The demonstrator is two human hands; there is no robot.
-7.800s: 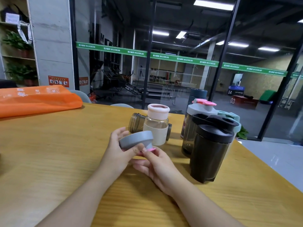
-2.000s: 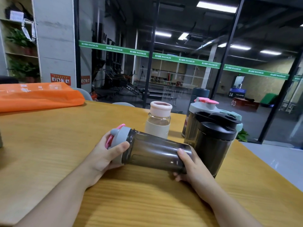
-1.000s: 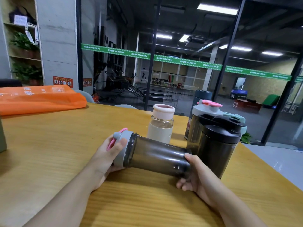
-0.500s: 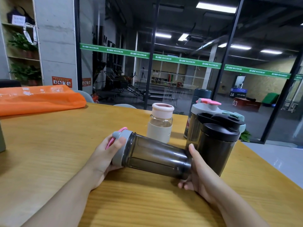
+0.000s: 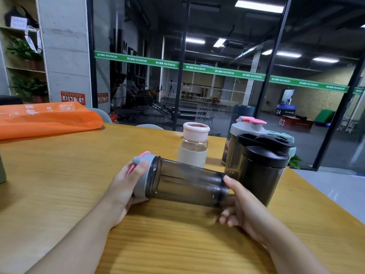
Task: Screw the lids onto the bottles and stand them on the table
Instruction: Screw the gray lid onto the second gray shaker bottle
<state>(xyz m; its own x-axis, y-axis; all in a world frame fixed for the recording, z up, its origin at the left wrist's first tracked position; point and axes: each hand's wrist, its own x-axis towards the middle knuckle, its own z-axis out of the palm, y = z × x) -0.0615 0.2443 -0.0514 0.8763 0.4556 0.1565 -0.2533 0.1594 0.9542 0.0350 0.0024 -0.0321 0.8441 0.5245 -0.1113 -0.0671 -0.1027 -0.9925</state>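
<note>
A smoky grey bottle [image 5: 187, 181] lies sideways just above the counter [image 5: 59, 175], held between both hands. The left hand [image 5: 126, 186] curls its fingers [image 5: 141, 168] round the grey lid [image 5: 141, 177] (pink flap outward); the right hand [image 5: 240, 206] grips the base. Beyond the right fingers stand capped bottles [image 5: 262, 167].

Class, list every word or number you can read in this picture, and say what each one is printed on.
"MAXIMUM": repeated along the green strip on the glass wall.
"03": red box behind the glass.
"04": dark blue box beside it.
Orange bag: white print, unreadable.
Red notices on the pillar: too small.
Bottles: nothing readable.
</note>
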